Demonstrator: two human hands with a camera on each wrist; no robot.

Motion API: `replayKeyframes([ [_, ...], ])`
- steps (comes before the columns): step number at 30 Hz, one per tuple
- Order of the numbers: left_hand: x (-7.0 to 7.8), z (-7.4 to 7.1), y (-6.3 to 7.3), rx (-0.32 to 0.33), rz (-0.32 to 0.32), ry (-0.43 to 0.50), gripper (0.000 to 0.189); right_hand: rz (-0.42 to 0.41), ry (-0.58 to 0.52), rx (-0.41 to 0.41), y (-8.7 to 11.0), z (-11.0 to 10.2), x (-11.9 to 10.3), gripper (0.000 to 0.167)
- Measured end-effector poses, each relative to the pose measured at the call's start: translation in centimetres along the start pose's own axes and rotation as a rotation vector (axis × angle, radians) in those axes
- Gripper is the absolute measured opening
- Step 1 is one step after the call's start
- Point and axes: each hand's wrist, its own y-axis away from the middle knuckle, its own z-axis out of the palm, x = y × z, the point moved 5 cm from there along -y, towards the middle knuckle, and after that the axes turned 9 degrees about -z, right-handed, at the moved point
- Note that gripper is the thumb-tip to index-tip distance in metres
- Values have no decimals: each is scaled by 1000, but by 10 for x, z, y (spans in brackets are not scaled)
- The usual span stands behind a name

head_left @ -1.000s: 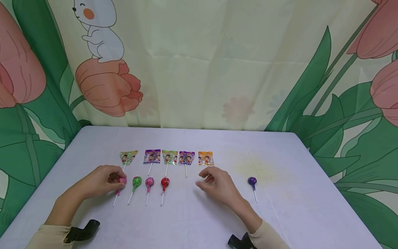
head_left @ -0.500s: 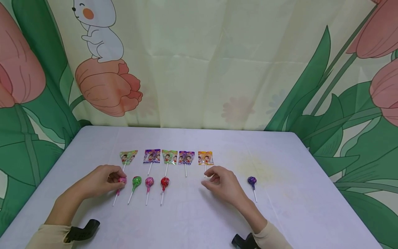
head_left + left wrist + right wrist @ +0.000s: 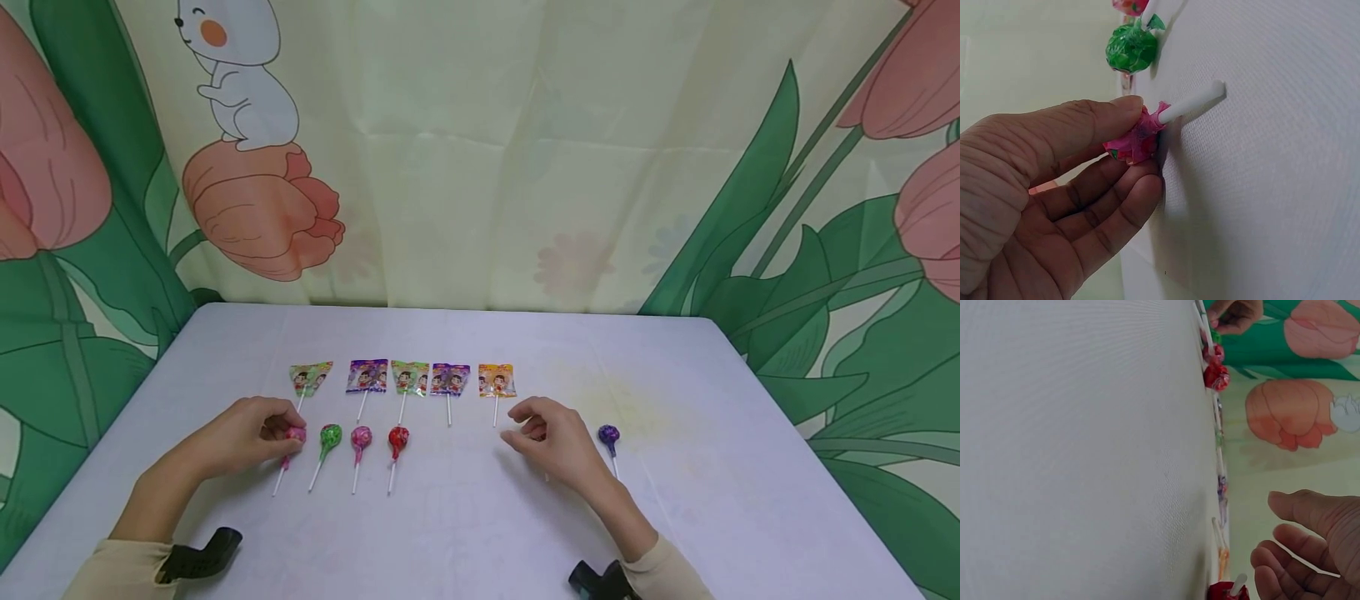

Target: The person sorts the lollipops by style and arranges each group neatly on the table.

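Observation:
My left hand (image 3: 247,437) pinches the head of a pink-wrapped lollipop (image 3: 1135,140) between thumb and fingers. Its white stick touches the cloth. To its right lie a green lollipop (image 3: 330,437), a pink one (image 3: 362,438) and a red one (image 3: 398,440), sticks toward me. Above the table, my right hand (image 3: 558,442) has thumb and fingers apart and holds nothing. Beside those fingers, in the right wrist view, sits another red lollipop (image 3: 1227,592); the hand hides its head in the head view. A dark purple lollipop (image 3: 609,436) lies just right of the hand.
Behind is a row of flat-wrapped lollipops: green (image 3: 307,379), purple (image 3: 367,377), green (image 3: 409,379), purple (image 3: 450,380) and orange (image 3: 497,381). A white cloth covers the table (image 3: 420,550). A printed curtain (image 3: 480,167) hangs along the back edge.
My right hand has moved to the right, away from the orange-wrapped lollipop and toward the purple one. The left hand stays still on the pink lollipop.

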Motion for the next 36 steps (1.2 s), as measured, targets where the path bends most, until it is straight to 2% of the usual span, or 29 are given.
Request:
replayKeyframes([
  [12, 1, 0, -1, -7, -5, -2, 19, 68, 26, -18, -4, -9, 9, 26],
  [25, -1, 0, -1, -7, -9, -2, 19, 57, 21, -5, -2, -15, 15, 26],
  [36, -2, 0, 0, 5, -7, -5, 20, 94, 22, -26, -2, -19, 19, 27],
])
